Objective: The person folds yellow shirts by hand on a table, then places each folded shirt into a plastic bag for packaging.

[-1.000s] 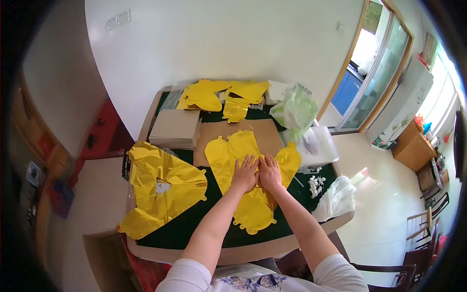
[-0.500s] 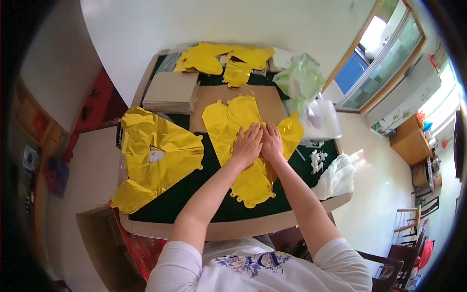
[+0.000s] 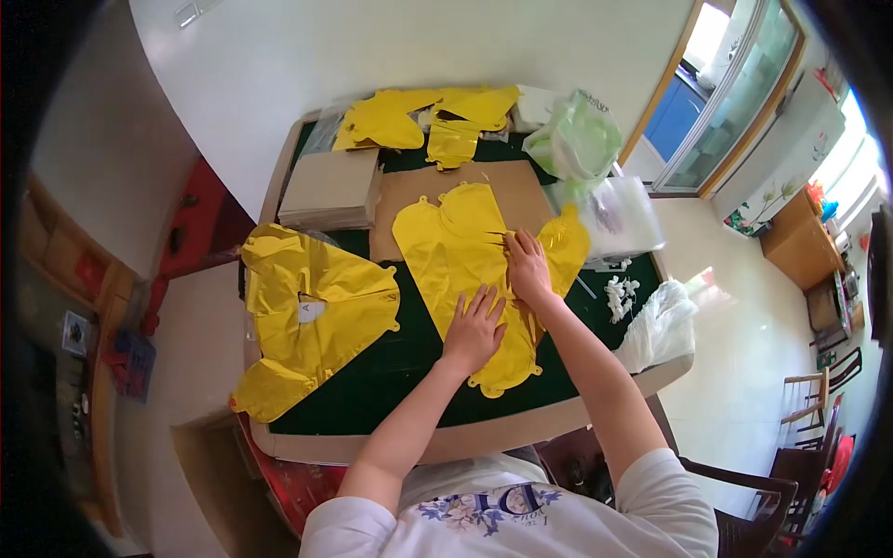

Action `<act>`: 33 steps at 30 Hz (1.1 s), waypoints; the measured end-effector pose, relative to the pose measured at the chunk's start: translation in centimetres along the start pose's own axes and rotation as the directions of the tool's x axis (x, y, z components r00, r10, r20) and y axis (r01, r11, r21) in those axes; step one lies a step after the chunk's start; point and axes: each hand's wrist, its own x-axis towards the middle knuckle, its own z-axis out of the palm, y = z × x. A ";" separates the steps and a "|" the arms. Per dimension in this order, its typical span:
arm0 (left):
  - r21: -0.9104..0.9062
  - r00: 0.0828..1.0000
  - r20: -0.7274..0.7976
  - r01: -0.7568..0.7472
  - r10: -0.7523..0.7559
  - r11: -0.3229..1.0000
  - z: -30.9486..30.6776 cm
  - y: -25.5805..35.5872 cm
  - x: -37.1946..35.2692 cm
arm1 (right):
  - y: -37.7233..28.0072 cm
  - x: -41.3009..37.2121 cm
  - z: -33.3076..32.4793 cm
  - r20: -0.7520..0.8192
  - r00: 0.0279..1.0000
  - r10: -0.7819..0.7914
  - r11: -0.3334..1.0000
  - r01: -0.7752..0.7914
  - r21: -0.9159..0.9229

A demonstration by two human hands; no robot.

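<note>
A yellow foil balloon (image 3: 442, 244), uninflated and partly folded, lies flat across a cardboard sheet (image 3: 513, 179) and the dark green tabletop (image 3: 372, 372). My left hand (image 3: 475, 325) rests on its lower middle, fingers spread. Higher up and to the right, my right hand (image 3: 527, 268) presses on the same foil beside a crease, its fingers stretched out. To the left lies a second flat yellow foil balloon (image 3: 349, 312), with a small white label marked A (image 3: 311, 311) on it.
A stack of cardboard sheets (image 3: 327, 189) stands at the back left. More yellow foil pieces (image 3: 381, 121) lie along the far edge. On the right are a pale green plastic bag (image 3: 577, 139), clear plastic packets (image 3: 625, 219), small white bits (image 3: 620, 298) and a white bag (image 3: 656, 330).
My left hand has slid down the foil toward me, away from my right hand. My right hand stays near the crease. The view has shifted slightly.
</note>
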 end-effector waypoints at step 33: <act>0.015 0.998 0.040 0.037 -0.038 0.999 0.5 -0.1 -0.2 | 6.3 5.1 -7.8 -0.128 0.720 0.682 0.605 -0.654 -0.454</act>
